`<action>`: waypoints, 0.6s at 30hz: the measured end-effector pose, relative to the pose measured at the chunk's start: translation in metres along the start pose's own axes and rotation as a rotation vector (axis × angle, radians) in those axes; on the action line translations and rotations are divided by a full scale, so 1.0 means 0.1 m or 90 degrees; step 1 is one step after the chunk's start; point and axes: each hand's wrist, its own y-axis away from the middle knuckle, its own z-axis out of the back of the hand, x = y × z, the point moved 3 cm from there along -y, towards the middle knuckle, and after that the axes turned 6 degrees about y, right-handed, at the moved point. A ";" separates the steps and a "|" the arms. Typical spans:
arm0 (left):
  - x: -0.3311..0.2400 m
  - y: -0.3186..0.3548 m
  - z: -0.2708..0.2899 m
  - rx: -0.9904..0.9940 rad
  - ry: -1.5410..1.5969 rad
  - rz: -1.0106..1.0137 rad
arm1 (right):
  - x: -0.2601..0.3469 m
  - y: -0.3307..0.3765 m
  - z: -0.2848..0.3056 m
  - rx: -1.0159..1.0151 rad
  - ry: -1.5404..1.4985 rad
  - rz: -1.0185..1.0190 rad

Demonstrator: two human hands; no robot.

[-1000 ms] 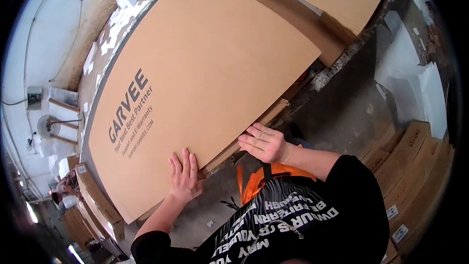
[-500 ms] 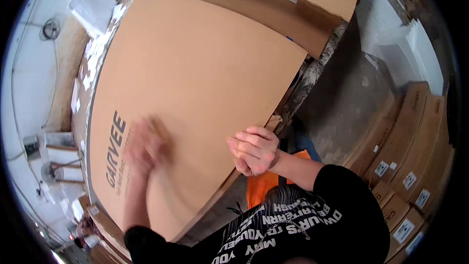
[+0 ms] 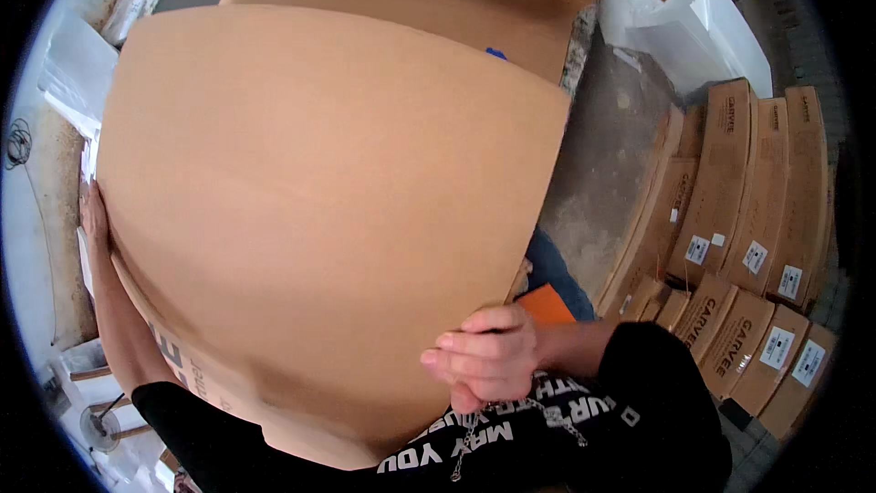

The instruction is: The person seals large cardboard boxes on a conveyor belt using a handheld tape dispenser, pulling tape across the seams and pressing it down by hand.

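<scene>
A large brown cardboard sheet (image 3: pixel 338 192) fills the middle of the view, bowed upward, with its near part bending down close to my body. At its far left edge, my left hand (image 3: pixel 94 212) grips the rim, and the fingers are partly hidden by the board. My right hand (image 3: pixel 488 351) is closed in a fist at the near right edge of the sheet. Its fingers curl inward, and whatever they may hold is hidden.
Behind the sheet stands an open cardboard box section (image 3: pixel 411 0) with a small blue item (image 3: pixel 495 53) by its edge. Stacked brown cartons (image 3: pixel 730 183) with white labels line the right. White foam boards (image 3: pixel 698 32) lean at the back right. An orange cloth (image 3: pixel 546 305) shows beside my right wrist.
My left hand has moved from the printed face of the sheet out to its left edge. The sheet now bulges and its print is bent down toward me. My right hand stays closed.
</scene>
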 end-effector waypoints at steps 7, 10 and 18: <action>-0.34 0.41 -0.08 0.090 0.071 0.131 | 0.06 0.10 -0.02 0.003 -0.020 -0.035; -1.15 0.92 0.01 0.056 0.029 0.139 | 0.07 0.08 0.02 0.013 -0.027 -0.041; -3.98 4.95 0.43 0.298 0.017 -0.379 | 0.05 0.12 -0.08 -0.050 -0.078 -0.013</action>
